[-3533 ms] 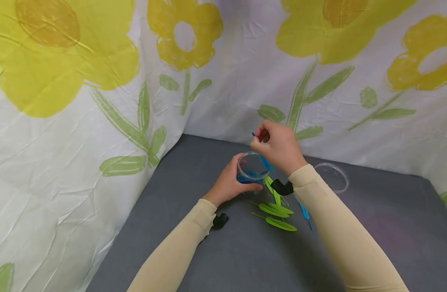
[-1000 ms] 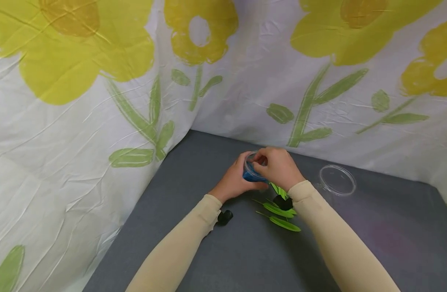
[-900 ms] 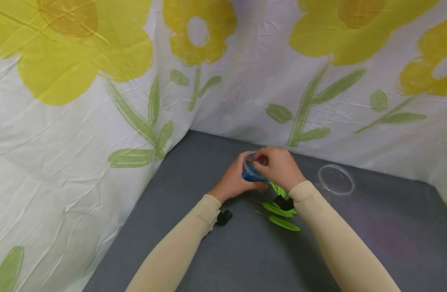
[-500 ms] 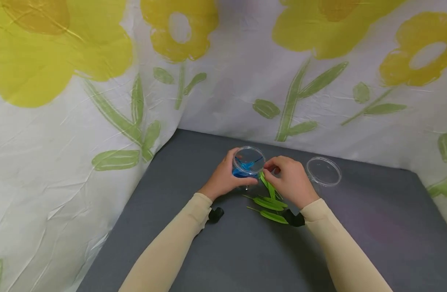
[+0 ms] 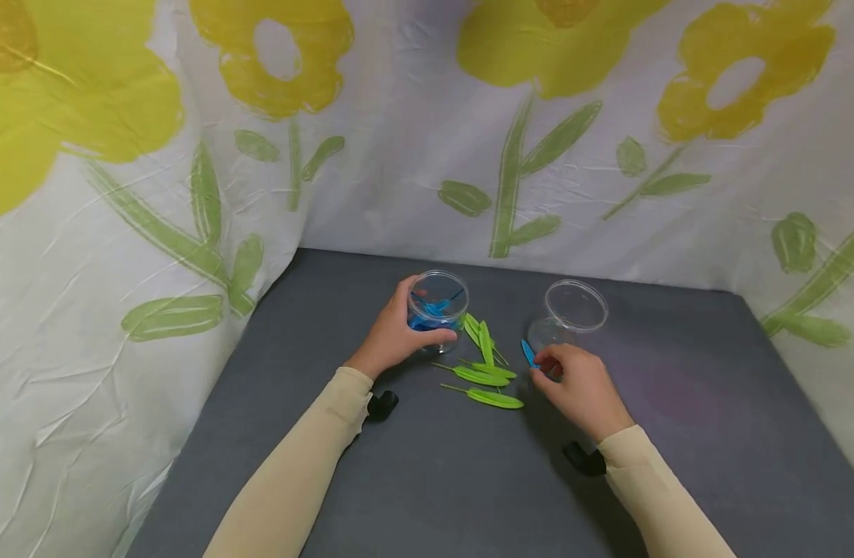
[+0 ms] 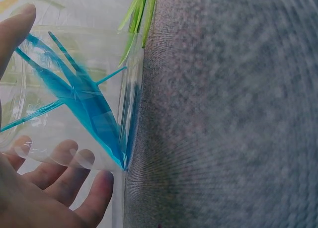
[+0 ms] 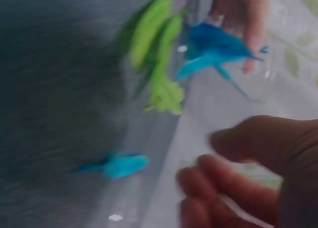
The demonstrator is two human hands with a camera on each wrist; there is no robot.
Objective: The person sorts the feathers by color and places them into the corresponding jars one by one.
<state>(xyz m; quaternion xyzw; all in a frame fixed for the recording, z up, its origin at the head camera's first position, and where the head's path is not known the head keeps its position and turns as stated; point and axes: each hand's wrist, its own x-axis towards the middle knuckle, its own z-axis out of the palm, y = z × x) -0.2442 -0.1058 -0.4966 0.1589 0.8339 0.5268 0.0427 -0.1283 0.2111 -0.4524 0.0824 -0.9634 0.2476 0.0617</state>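
Observation:
My left hand (image 5: 392,335) grips a clear round jar (image 5: 465,314), thumb along the near side. Inside it lie several blue feathers (image 6: 79,96), their quills crossing, as the left wrist view shows. My right hand (image 5: 582,387) has left the jar and hovers low to its right, fingers loosely curled. Just beyond its fingertips, in the head view, shows a single blue feather (image 5: 528,353). In the right wrist view this feather (image 7: 121,166) lies on the table apart from the fingers, and a gap shows between thumb and fingertips.
Several green feathers (image 5: 484,375) lie on the dark grey table (image 5: 441,480) between the hands, some close beside the jar. A clear round lid (image 5: 576,306) is behind the right hand. A white flowered cloth (image 5: 399,209) hangs along the back and left.
The right hand held a blue feather above the jar, then reached into its mouth; since then it has moved right and down beside the loose blue feather. The left hand still holds the jar.

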